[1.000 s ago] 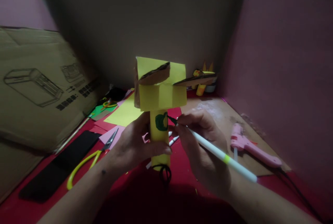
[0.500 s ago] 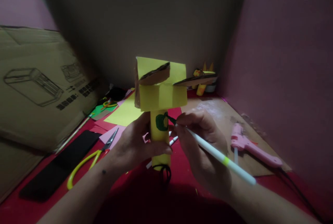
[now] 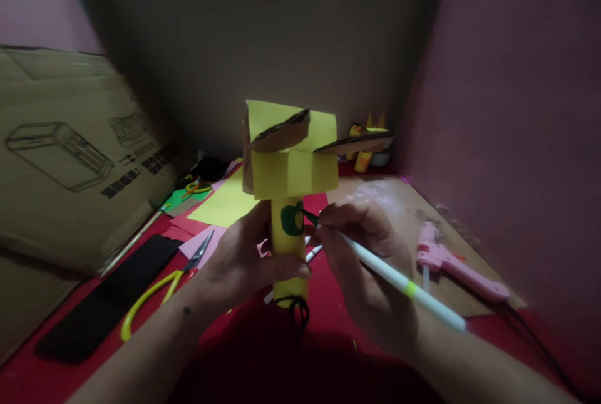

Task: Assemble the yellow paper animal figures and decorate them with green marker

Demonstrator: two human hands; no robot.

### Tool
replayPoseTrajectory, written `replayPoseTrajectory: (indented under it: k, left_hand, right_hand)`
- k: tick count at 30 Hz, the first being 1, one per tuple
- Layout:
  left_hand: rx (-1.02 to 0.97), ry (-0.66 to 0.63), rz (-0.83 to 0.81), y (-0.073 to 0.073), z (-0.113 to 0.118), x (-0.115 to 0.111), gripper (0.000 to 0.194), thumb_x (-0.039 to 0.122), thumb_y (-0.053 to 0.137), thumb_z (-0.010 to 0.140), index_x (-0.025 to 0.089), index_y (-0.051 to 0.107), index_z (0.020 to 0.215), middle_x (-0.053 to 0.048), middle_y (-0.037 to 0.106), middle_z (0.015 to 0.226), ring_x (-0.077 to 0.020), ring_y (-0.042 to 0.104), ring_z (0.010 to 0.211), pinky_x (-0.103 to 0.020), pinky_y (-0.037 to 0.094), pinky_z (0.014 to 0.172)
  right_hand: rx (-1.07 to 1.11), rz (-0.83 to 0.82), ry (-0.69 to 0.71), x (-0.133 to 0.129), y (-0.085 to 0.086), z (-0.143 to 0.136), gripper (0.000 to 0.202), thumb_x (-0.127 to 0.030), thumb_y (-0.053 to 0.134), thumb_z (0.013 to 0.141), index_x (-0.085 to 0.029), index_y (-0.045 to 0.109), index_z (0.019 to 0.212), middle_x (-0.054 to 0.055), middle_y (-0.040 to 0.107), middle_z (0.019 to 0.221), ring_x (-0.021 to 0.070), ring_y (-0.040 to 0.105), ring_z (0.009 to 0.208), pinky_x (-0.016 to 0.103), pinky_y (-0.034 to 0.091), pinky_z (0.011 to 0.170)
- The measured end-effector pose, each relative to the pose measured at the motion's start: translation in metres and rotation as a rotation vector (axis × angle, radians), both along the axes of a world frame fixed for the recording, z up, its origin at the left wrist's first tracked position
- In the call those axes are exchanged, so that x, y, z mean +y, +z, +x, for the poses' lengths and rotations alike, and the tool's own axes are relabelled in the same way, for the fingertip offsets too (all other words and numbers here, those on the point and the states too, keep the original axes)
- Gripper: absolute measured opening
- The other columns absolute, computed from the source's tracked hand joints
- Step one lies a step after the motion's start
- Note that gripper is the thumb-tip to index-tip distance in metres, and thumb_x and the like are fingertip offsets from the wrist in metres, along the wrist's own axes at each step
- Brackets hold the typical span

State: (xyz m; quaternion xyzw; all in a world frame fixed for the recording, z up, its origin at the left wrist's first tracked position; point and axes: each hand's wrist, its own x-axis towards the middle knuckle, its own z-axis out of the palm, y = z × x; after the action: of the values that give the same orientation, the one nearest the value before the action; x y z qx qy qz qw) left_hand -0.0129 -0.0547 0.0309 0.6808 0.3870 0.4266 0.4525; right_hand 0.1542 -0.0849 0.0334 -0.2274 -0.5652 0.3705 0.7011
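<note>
A yellow paper figure point(image 3: 295, 175) stands upright at the centre, with a boxy head, two brown cardboard flaps and a tube body bearing a dark green painted patch point(image 3: 292, 219). Around the tube's lower part my left hand point(image 3: 246, 260) is closed, thumb across the front. A black cord loop point(image 3: 298, 313) hangs at its base. My right hand point(image 3: 364, 266) pinches a white marker point(image 3: 389, 277) with a yellow-green band. Its dark green tip is at the right edge of the patch.
Yellow-handled scissors point(image 3: 154, 294) and a black phone point(image 3: 106, 304) lie at left beside a cardboard box point(image 3: 70, 160). A pink glue gun point(image 3: 457, 266) rests on a cardboard sheet point(image 3: 399, 203) at right. Coloured paper point(image 3: 225, 200) and small yellow figures point(image 3: 364, 156) are farther back.
The marker has shifted very slightly, its rear end moving a little to the right. My left hand and the figure look almost unchanged.
</note>
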Motion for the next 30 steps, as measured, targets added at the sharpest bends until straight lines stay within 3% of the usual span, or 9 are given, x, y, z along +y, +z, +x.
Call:
replayPoseTrajectory:
  k: [4,11,20,30]
  left_hand:
    - [-0.031,-0.03,-0.026,0.0011,0.0004,0.0002,0.051,0.018,0.085,0.063,0.024,0.062,0.108,-0.001,0.074,0.098,-0.0207,0.069,0.09,-0.025,0.054,0.071]
    - [0.008,-0.004,-0.001,-0.0008,-0.0017,-0.0005,0.047,0.022,0.086,0.062,0.025,0.064,0.104,0.002,0.072,0.091,-0.0171,0.065,0.08,-0.024,0.052,0.065]
    - [-0.012,-0.019,-0.025,0.0019,0.0001,0.0,0.05,0.019,0.086,0.062,0.024,0.063,0.106,-0.002,0.074,0.096,-0.0201,0.067,0.083,-0.026,0.054,0.067]
    - [0.012,0.015,-0.015,0.0007,-0.0009,-0.0001,0.047,0.028,0.09,0.06,0.024,0.067,0.1,-0.001,0.073,0.091,-0.017,0.064,0.078,-0.024,0.052,0.065]
  right_hand:
    - [0.009,-0.021,0.011,0.0006,-0.0004,-0.0005,0.016,-0.008,0.058,0.081,-0.023,0.054,0.077,-0.007,0.054,0.068,0.0056,0.05,0.057,0.017,0.046,0.05]
    - [0.001,-0.009,0.016,0.0012,-0.0023,0.0001,0.016,-0.007,0.058,0.081,-0.023,0.054,0.077,-0.008,0.051,0.064,0.0052,0.048,0.053,0.016,0.043,0.046]
    - [-0.011,-0.008,-0.01,0.0,0.001,-0.0012,0.016,-0.008,0.057,0.082,-0.022,0.054,0.077,-0.006,0.055,0.069,0.0061,0.052,0.058,0.017,0.048,0.05]
    - [0.002,-0.008,0.006,0.0011,-0.0046,0.001,0.015,-0.009,0.059,0.082,-0.023,0.054,0.078,-0.007,0.051,0.065,0.0064,0.047,0.052,0.019,0.042,0.046]
